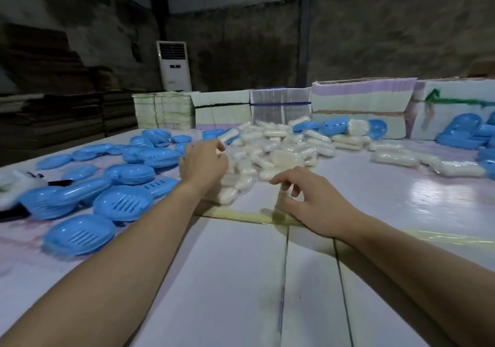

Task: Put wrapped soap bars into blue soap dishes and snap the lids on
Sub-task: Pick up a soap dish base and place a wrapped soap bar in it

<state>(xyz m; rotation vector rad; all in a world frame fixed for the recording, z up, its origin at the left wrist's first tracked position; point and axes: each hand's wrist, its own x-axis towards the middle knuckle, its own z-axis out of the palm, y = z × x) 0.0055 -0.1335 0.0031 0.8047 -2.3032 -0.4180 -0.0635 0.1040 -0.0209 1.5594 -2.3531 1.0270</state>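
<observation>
A heap of wrapped white soap bars [278, 145] lies in the middle of the white table [227, 279]. Several blue soap dishes and lids [80, 235] are spread over the table's left side, and a slotted dish [123, 203] lies close to my left forearm. My left hand [203, 163] reaches into the near left edge of the soap heap, fingers loosely curled over the bars; whether it grips one is hidden. My right hand [313, 202] hovers low over the table just in front of the heap, fingers spread and bent, holding nothing.
More blue dishes [460, 129] and soap bars [396, 157] lie at the right. Stacks of flat printed cartons [361, 100] line the far edge of the table. A white standing air conditioner [174, 65] is behind. Yellow tape [241, 216] crosses the table seams.
</observation>
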